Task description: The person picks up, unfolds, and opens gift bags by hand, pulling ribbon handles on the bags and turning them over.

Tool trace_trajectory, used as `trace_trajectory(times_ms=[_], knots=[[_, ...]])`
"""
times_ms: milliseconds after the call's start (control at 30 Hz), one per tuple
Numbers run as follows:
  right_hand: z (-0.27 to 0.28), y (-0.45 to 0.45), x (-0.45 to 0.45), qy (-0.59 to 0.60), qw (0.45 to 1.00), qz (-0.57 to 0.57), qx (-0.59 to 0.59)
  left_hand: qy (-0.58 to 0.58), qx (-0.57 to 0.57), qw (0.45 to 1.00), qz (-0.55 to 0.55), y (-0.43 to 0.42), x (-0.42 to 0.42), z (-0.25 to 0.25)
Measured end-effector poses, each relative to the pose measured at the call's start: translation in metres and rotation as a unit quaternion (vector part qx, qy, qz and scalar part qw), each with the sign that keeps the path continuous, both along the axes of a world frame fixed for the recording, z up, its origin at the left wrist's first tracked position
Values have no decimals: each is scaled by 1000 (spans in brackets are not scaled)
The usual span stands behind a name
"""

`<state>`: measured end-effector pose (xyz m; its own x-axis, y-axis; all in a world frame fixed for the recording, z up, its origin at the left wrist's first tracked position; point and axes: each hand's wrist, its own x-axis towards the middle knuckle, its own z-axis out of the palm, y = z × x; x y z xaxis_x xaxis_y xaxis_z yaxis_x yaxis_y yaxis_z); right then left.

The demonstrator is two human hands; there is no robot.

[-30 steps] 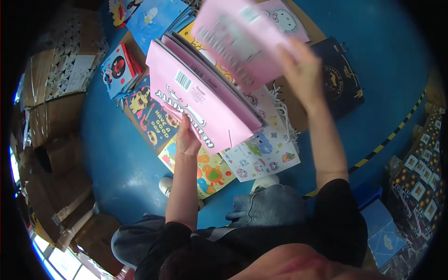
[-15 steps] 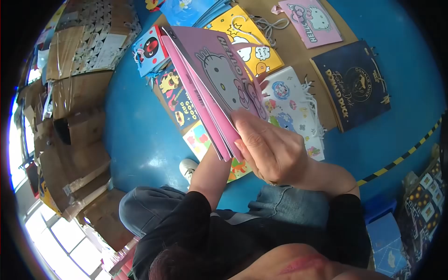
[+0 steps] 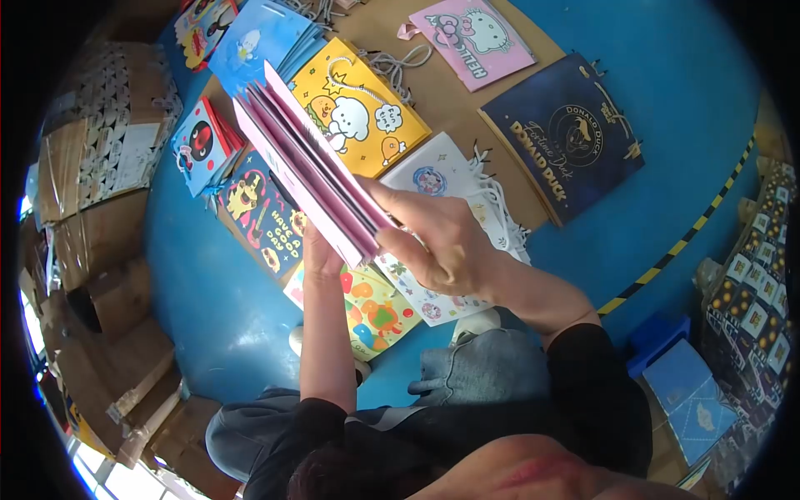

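Note:
A small stack of pink paper gift bags point(image 3: 304, 171) is raised in front of me, its layered edges turned up toward my view. My right hand point(image 3: 437, 242) grips the near right end, with thumb and fingers on the stack. On the near left side, my left hand point(image 3: 322, 250) holds the same bags from below, and its fingers are partly hidden. Below the stack lie a yellow bag point(image 3: 358, 108) with a white puppy print, a dark "Have a good day" bag point(image 3: 258, 212), white cartoon-print bags point(image 3: 450, 179) and a colourful light bag point(image 3: 379, 312).
A pink Hello Kitty bag point(image 3: 473, 40) and a navy Donald Duck bag point(image 3: 567, 137) lie on brown cardboard point(image 3: 446, 108). Blue bags point(image 3: 262, 42) and red-and-blue bags point(image 3: 204, 146) lie at the left. Cartons point(image 3: 108, 242) stand on the blue floor point(image 3: 200, 292); striped tape point(image 3: 683, 242) crosses the right.
The pink bags have swung from showing their printed front to showing their edges, and sit lower and further left. My left hand has come into sight, and my whole view has shifted.

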<state>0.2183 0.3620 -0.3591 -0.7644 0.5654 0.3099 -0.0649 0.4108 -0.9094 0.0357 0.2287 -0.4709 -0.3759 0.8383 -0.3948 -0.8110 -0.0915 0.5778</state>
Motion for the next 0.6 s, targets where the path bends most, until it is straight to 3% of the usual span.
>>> trace_trajectory(times_ms=[33, 133, 200, 267, 300, 333, 400, 433, 500, 600], knots=[[-3, 3, -1, 34, 999, 4, -38, -34, -14, 999, 19, -3, 0, 0], [-14, 9, -5, 65, 994, -18, -82, 40, -47, 996, 70, -5, -5, 1], [-18, 31, 1, 30, 944, 83, -317, 25, -58, 994, 89, -9, -10, -2], [-69, 80, -6, 8, 952, -24, -305, -33, -48, 992, 107, -18, -15, -6], [-94, 110, -12, -57, 983, -116, -133, -45, -45, 993, 101, -24, -17, -6], [-120, 140, -19, -119, 971, -204, 47, -48, -45, 992, 107, -28, -15, -4], [-207, 182, -28, -246, 907, -297, 171, -38, -28, 995, 87, -33, -13, 0], [-224, 192, -27, -243, 907, -298, 171, -24, -36, 995, 88, -33, -11, 5], [-244, 205, -27, -487, 809, -277, 176, -12, -47, 995, 90, -33, -7, 11], [-267, 219, -23, -483, 811, -262, 202, -11, -76, 991, 105, -40, -8, 14]])
